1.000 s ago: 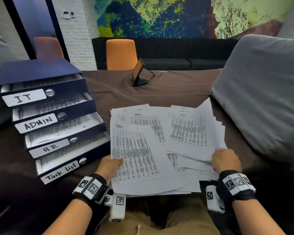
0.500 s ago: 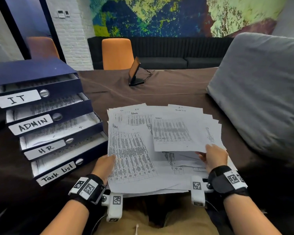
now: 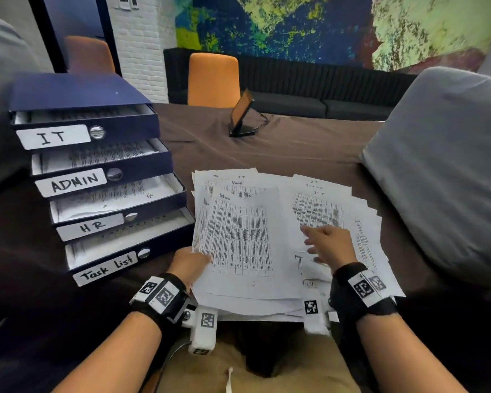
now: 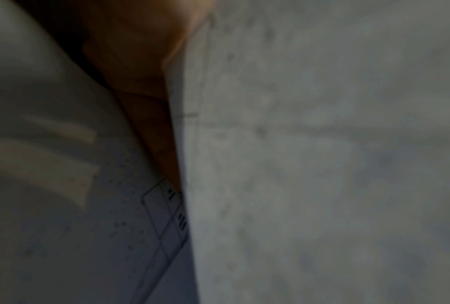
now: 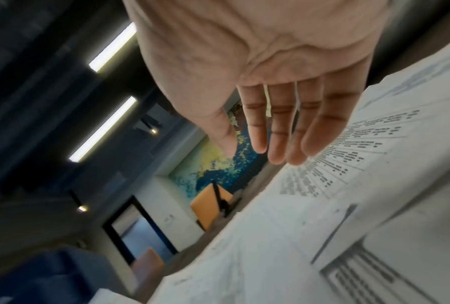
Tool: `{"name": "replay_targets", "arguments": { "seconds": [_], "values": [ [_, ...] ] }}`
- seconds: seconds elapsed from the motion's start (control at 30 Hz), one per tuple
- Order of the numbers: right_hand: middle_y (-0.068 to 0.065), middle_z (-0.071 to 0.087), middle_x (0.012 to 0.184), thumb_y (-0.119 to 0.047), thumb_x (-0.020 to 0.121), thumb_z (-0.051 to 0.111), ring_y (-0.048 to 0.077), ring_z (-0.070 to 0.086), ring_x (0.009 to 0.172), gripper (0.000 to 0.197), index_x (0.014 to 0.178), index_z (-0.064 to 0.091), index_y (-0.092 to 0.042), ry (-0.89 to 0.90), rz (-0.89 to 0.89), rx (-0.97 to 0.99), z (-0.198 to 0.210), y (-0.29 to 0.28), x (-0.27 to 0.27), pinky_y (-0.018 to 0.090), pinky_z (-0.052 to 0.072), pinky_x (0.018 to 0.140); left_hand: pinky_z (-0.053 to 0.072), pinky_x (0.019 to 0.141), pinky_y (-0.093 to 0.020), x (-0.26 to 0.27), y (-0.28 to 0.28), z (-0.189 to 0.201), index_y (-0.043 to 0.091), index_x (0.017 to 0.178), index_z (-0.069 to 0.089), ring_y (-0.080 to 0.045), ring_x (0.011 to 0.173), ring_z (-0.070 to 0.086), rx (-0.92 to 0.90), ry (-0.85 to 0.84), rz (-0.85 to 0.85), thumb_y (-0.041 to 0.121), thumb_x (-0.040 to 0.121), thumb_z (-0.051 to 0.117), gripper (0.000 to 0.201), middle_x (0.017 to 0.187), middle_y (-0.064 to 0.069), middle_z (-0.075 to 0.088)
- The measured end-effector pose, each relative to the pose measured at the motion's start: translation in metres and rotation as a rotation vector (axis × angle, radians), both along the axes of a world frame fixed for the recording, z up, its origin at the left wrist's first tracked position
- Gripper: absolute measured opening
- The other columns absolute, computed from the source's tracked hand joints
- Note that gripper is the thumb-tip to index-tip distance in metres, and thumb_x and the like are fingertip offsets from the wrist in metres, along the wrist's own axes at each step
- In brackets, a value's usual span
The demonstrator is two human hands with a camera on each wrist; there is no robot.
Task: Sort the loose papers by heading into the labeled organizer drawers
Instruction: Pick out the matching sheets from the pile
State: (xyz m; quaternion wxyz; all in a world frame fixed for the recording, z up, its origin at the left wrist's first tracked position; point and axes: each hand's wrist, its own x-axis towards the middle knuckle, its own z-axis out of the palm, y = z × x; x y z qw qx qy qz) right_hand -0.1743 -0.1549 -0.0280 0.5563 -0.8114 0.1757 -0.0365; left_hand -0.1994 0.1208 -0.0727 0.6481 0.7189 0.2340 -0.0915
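right hand (image 3: 330,245) | dropped its sheet, now flat over papers (image 3: 267,296)

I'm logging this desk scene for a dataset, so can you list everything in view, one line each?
organizer: one, dark blue, table's left; four drawers labeled IT, ADMIN, HR, Task List, all pulled open, paper inside
papers: loose white pile, printed tables, table's near edge
table: one, brown cloth
stand: one, black, far on table
chairs: two, orange, behind table
cushion: one, grey, right
sofa: one, black, by painted wall
left hand: grips an Admin sheet
right hand: flat, open, over papers
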Motion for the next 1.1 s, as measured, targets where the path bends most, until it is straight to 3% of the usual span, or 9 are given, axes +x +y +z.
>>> {"name": "replay_targets", "arguments": {
  "seconds": [0.1,0.2,0.37,0.5,0.57,0.63,0.73,0.93,1.1],
  "values": [
    [0.015,0.072,0.087,-0.029,0.087,0.070,0.032,0.068,0.079,0.026,0.077,0.064,-0.006,0.050,-0.079,-0.181,0.009,0.002,0.040,0.037,0.059,0.075,0.054,0.072,-0.032,0.003,0.001,0.000,0.004,0.107,0.067,-0.027,0.089,0.067,-0.005,0.000,-0.003,-0.006,0.097,0.047,0.024,0.098,-0.011,0.070],
    [0.018,0.067,0.102,-0.022,0.090,0.068,0.031,0.061,0.083,0.019,0.094,0.059,-0.007,0.200,-0.051,-0.398,0.001,0.011,0.059,0.031,0.050,0.073,0.050,0.060,-0.028,0.001,-0.003,0.004,0.008,0.087,0.065,-0.023,0.078,0.064,-0.015,0.008,0.009,-0.009,0.096,0.041,0.031,0.087,-0.008,0.068],
    [0.012,0.065,0.104,-0.021,0.081,0.078,0.029,0.064,0.089,0.060,0.131,0.052,0.001,0.361,0.045,-0.451,-0.025,0.027,0.075,0.029,0.046,0.072,0.059,0.080,-0.041,0.002,0.001,0.004,0.004,0.095,0.069,-0.033,0.093,0.070,-0.023,0.027,-0.019,-0.006,0.090,0.049,0.023,0.102,-0.017,0.073],
    [0.010,0.061,0.123,-0.016,0.084,0.076,0.028,0.059,0.120,0.047,0.128,0.060,-0.006,0.372,0.152,-0.372,-0.019,0.027,0.071,0.026,0.047,0.073,0.057,0.082,-0.035,0.000,-0.001,0.001,0.006,0.104,0.072,-0.027,0.094,0.070,0.007,-0.014,-0.005,0.003,0.089,0.071,0.015,0.103,-0.011,0.073],
    [0.004,0.061,0.128,-0.031,0.092,0.068,0.026,0.059,0.122,0.042,0.130,0.060,-0.015,0.381,0.162,-0.399,-0.015,0.027,0.068,0.025,0.050,0.084,0.055,0.086,-0.035,0.001,-0.001,0.001,0.004,0.108,0.071,-0.026,0.097,0.068,0.055,-0.009,-0.033,0.002,0.090,0.070,0.018,0.108,-0.011,0.072],
    [0.004,0.063,0.129,-0.041,0.096,0.058,0.027,0.061,0.117,0.039,0.128,0.059,-0.018,0.350,0.212,-0.449,-0.011,0.021,0.066,0.028,0.049,0.090,0.053,0.072,-0.029,0.002,0.002,0.005,0.001,0.115,0.068,-0.025,0.095,0.066,0.085,0.012,-0.076,-0.001,0.094,0.062,0.022,0.110,-0.011,0.070],
    [0.009,0.063,0.128,-0.027,0.097,0.055,0.028,0.061,0.118,0.037,0.130,0.058,-0.012,0.305,0.199,-0.489,0.001,0.005,0.060,0.031,0.049,0.098,0.047,0.061,-0.025,0.004,0.007,0.011,0.000,0.120,0.064,-0.020,0.088,0.064,0.118,0.078,-0.146,-0.001,0.098,0.055,0.024,0.110,-0.010,0.069],
    [0.022,0.065,0.124,-0.024,0.089,0.069,0.037,0.063,0.115,0.039,0.120,0.064,0.000,0.372,0.190,-0.310,-0.049,-0.071,0.047,0.046,0.051,0.101,0.052,0.092,-0.037,0.011,0.007,0.011,-0.002,0.111,0.064,-0.027,0.107,0.062,0.220,0.103,-0.168,0.003,0.097,0.056,0.017,0.119,-0.014,0.064],
    [0.019,0.065,0.104,-0.019,0.093,0.063,0.035,0.066,0.099,0.008,0.095,0.059,-0.012,0.232,0.042,-0.205,-0.059,-0.091,0.011,0.050,0.054,0.094,0.047,0.056,-0.016,-0.002,-0.008,0.008,0.017,0.079,0.056,-0.005,0.063,0.057,0.118,0.021,-0.124,0.004,0.104,0.045,0.030,0.085,-0.002,0.061]
  ]
}}
